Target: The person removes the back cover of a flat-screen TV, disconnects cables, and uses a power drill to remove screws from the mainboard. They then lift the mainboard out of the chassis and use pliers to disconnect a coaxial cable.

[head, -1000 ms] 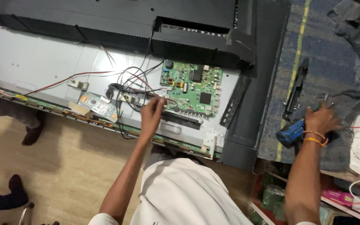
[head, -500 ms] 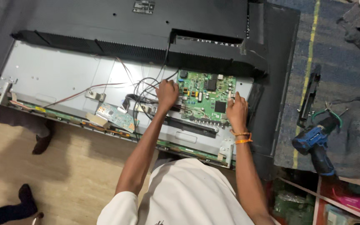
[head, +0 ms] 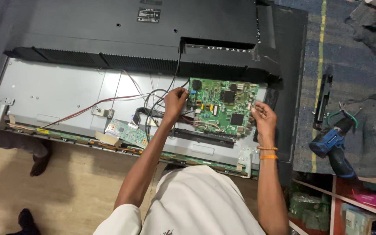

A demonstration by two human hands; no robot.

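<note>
A flat television lies face down with its grey metal back panel [head: 62,93] bared. A green circuit board [head: 223,109] sits at the panel's right part, with black, red and white wires [head: 153,102] bunched at its left. My left hand [head: 175,102] pinches the board's left edge beside those wires. At the board's right edge, my right hand [head: 264,118], with orange bands on the wrist, grips it with the fingertips.
The black back cover [head: 144,39] lies folded away above the panel. A small green board [head: 127,132] sits lower left. A blue cordless drill [head: 334,143] rests on the blue mat at right. Another person's feet [head: 40,161] stand at left. Shelves with boxes [head: 357,209] are lower right.
My right hand left the blue drill on the mat and came over to the circuit board's right edge. My left hand shifted from the wires to the board's left edge.
</note>
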